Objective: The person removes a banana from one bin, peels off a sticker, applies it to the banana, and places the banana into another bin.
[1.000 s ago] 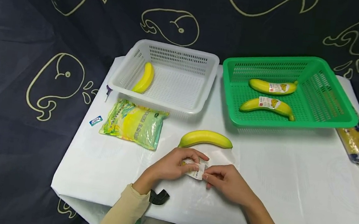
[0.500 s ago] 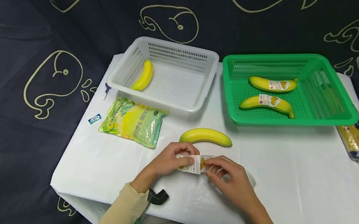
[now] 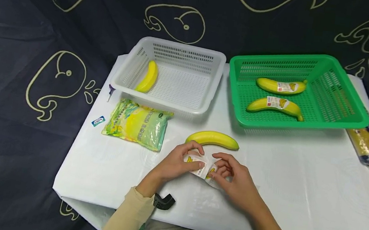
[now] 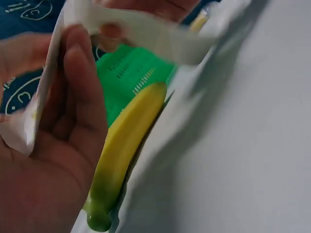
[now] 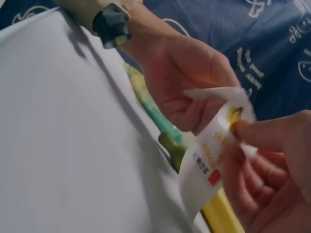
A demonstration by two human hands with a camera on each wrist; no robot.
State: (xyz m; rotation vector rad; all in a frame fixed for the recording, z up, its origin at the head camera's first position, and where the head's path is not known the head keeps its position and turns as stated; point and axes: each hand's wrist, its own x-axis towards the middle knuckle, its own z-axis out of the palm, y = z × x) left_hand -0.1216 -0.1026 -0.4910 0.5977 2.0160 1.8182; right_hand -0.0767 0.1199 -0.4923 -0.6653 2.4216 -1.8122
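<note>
Between banana [image 3: 214, 138] and table edge [image 3: 206, 228], left grip [image 3: 175, 163], right grip [image 3: 238, 178] pinching labels [image 5: 200, 167]

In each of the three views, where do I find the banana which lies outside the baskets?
Head: the banana lies just below and right of centre.
Left wrist: banana left of centre, slanting toward the bottom edge.
Right wrist: banana low, right of centre, partly behind the white label strip.
Shared landmark: that strip, visible in all three.

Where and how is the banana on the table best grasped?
Probably around the middle of the banana, from above, thumb on the inner curve: it lies curved on the table, uncovered there, while the left hand overlaps its left end in the head view.
</note>
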